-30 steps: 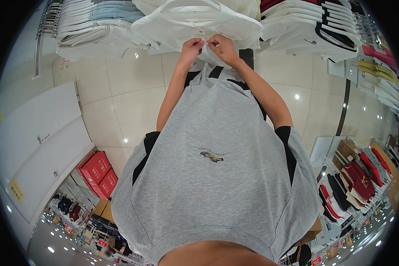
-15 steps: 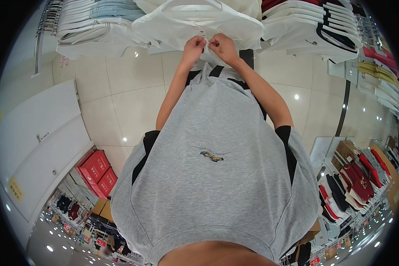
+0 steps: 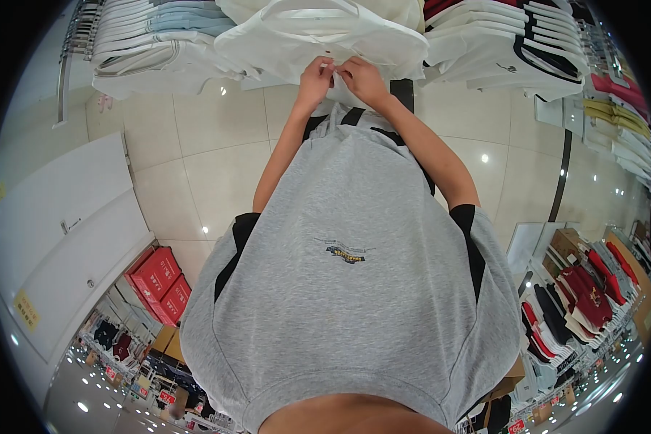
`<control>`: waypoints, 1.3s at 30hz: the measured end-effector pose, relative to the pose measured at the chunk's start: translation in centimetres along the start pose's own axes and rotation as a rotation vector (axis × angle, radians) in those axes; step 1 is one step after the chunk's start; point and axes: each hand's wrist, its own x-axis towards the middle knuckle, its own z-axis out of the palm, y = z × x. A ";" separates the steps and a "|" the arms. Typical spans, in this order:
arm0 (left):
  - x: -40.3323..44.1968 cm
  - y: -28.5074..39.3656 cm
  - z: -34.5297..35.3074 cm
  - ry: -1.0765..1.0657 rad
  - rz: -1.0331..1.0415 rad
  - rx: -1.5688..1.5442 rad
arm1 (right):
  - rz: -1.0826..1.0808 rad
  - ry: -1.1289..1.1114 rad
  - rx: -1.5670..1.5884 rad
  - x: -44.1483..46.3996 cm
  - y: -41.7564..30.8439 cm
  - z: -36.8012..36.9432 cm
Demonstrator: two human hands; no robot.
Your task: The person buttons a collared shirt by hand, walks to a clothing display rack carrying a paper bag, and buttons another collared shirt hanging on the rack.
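Note:
A white shirt [image 3: 267, 47] hangs at the top of the view, its collar opening toward the far side and small dark dots, perhaps buttons, down its front. My left hand [image 3: 316, 78] is closed with thumb and fingertips pinched on the shirt's front. Right beside it, my right hand [image 3: 362, 78] pinches the same strip of white cloth from the other side. The fingertips of both hands almost meet. Whatever small part lies between them is hidden by the fingers.
Light blue and white garments [image 3: 159, 43] hang at the left, white ones with dark trim [image 3: 499, 50] at the right. A white cabinet [image 3: 65, 231] stands at left near red boxes [image 3: 159, 278]. Clothes racks [image 3: 579, 304] fill the lower right. Tiled floor [image 3: 224, 166] lies below.
The fingers of both hands have shifted slightly at the shirt's front and sit a little closer together. The shirt stays where it was, nearly still.

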 end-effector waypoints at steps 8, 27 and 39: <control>-0.3 1.3 -0.1 0.039 0.071 0.151 | 0.178 -0.006 0.179 0.1 0.4 0.4; -0.5 1.7 0.3 0.028 0.266 0.411 | 0.291 -0.044 0.185 -0.4 0.8 1.3; -0.7 1.7 0.6 0.095 0.320 0.343 | 0.069 -0.079 0.012 0.1 -0.3 0.6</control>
